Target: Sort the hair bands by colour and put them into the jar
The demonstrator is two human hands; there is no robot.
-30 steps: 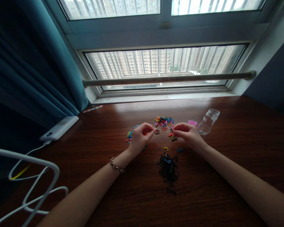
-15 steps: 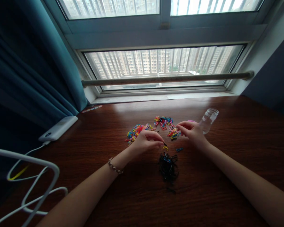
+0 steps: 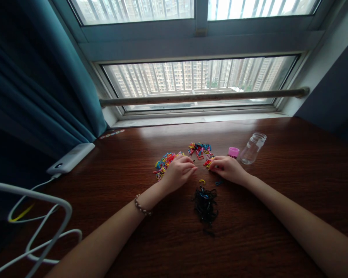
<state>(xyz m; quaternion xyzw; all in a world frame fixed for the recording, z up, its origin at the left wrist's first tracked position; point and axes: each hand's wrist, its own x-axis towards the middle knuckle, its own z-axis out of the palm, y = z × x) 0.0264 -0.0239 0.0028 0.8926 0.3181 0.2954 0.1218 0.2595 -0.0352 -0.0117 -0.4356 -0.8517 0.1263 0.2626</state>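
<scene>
My left hand [image 3: 178,172] rests on the dark wooden table [image 3: 278,193], fingers curled together, beside a heap of small coloured rubber bands [image 3: 164,162]. My right hand [image 3: 226,168] lies low on the table with its fingers bent over another small clump of coloured bands [image 3: 209,163]. What either hand pinches is too small to make out. A third coloured pile [image 3: 199,148] lies just beyond both hands. A heap of black bands [image 3: 205,202] sits nearer me. One yellow band [image 3: 202,181] lies loose between the hands.
A clear glass jar [image 3: 252,148] lies on its side at the right, its pink lid [image 3: 233,151] next to it. A white power bank [image 3: 71,158] with cable sits far left by the teal curtain [image 3: 40,77]. White tubing [image 3: 37,216] crosses the near left. Window straight ahead.
Both hands were raised and pinching bands together a second ago. The left hand dipped toward the black heap, then drew back. Both hands now rest low by the coloured piles.
</scene>
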